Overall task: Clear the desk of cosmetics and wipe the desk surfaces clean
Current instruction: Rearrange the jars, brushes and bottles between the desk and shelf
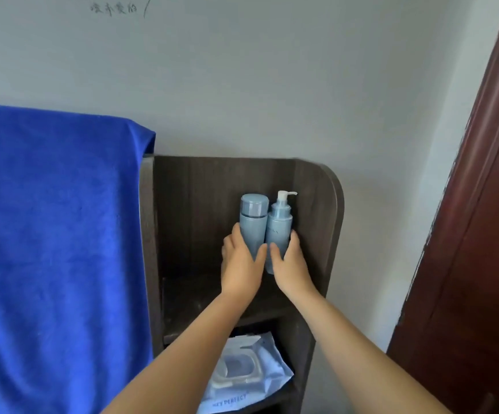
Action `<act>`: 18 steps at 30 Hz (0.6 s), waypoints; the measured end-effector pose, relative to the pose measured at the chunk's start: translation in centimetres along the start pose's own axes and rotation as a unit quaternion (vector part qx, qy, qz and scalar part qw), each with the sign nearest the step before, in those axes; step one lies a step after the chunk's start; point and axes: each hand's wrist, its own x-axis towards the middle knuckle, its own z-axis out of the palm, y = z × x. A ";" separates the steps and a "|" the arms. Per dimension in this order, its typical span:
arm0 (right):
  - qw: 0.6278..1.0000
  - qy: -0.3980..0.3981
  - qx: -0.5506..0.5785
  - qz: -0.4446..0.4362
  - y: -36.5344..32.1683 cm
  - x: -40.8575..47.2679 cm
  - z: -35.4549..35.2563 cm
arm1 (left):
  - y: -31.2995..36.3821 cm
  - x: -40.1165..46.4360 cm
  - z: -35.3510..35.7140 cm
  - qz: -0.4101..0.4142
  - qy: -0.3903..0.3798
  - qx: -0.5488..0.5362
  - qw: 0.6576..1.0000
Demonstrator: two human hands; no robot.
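Standing at centre frame is a dark wooden shelf unit (310, 186), and on its upper shelf two pale blue cosmetics containers sit upright and touching each other, close against the right-hand wall of the compartment. The capped bottle (252, 222) stands on the left of the pair; the pump bottle (278, 228), with a white dispenser head, stands on the right. The left hand (240, 264) is wrapped around the lower body of the capped bottle, fingers curled behind it and thumb across the front. The right hand (291, 264) is closed in like manner around the lower body of the pump bottle. Whether either bottle has left the shelf surface cannot be told, since the hands cover both bases. In the compartment below, lower centre of frame, lies a soft pack of wet wipes (248, 372), flat and apparently unopened at the lid. A blue towel (54, 234) hangs over the furniture at the left of frame. Assessment: the clearing stage is in hand, with both bottles gripped but not yet carried off. The upper shelf holds nothing else that shows. No wiping appears to have begun; that step, probably using the wipes, remains outstanding in full.
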 end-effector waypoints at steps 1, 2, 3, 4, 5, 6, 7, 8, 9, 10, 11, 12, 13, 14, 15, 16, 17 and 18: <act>1.000 0.000 0.014 -0.007 0.2 0.3 0.1 | -0.2 0.3 0.2 0.001 0.003 -0.001 1.000; 1.000 -0.001 0.020 -0.013 0.4 0.4 0.1 | -0.4 0.6 0.2 0.001 0.005 -0.003 1.000; 1.000 -0.004 0.018 -0.017 0.6 0.5 0.0 | -0.5 0.8 0.2 0.000 0.003 -0.007 1.000; 1.000 -0.004 0.012 -0.021 0.7 0.5 0.0 | -0.6 1.0 0.1 -0.003 -0.001 -0.010 1.000; 1.000 -0.003 0.004 -0.027 0.9 0.6 0.0 | -0.6 1.1 0.0 -0.007 -0.007 -0.012 1.000; 1.000 -0.001 -0.002 -0.030 1.0 0.6 0.0 | -0.6 1.3 -0.1 -0.011 -0.011 -0.011 1.000; 0.999 0.000 -0.005 -0.032 1.1 0.6 0.1 | -0.6 1.4 -0.1 -0.017 -0.014 -0.008 1.000; 0.999 0.002 -0.003 -0.031 1.1 0.6 0.2 | -0.6 1.5 -0.2 -0.024 -0.016 -0.004 1.000; 1.000 0.005 -0.001 -0.030 1.1 0.6 0.2 | -0.6 1.6 -0.3 -0.031 -0.018 -0.001 0.999; 1.000 0.007 0.001 -0.030 1.1 0.5 0.2 | -0.5 1.7 -0.5 -0.037 -0.021 0.000 0.999; 1.000 0.008 0.004 -0.030 1.1 0.3 0.2 | -0.4 1.5 -0.6 -0.041 -0.024 -0.001 0.999; 0.999 0.010 0.008 -0.032 1.1 -0.1 0.1 | -0.3 1.3 -0.8 -0.039 -0.025 -0.003 0.999; 0.999 0.012 0.012 -0.036 0.9 -0.6 -0.1 | -0.3 0.9 -1.1 -0.033 -0.023 -0.006 0.999; 0.999 0.014 0.016 -0.040 0.8 -1.2 -0.3 | -0.1 0.2 -1.6 -0.026 -0.019 -0.012 0.999; 0.999 0.017 0.019 -0.046 0.6 -2.0 -0.5 | 0.0 -0.6 -2.1 -0.018 -0.011 -0.021 1.000; 0.998 0.021 0.020 -0.053 0.3 -2.8 -0.8 | 0.2 -1.4 -2.8 -0.010 -0.002 -0.029 1.000; 0.998 0.025 0.019 -0.060 -0.1 -3.7 -1.0 | 0.4 -2.3 -3.6 -0.001 0.009 -0.037 0.999; 0.997 0.029 0.018 -0.067 -0.5 -4.8 -1.3 | 0.6 -3.3 -4.6 0.007 0.017 -0.043 0.999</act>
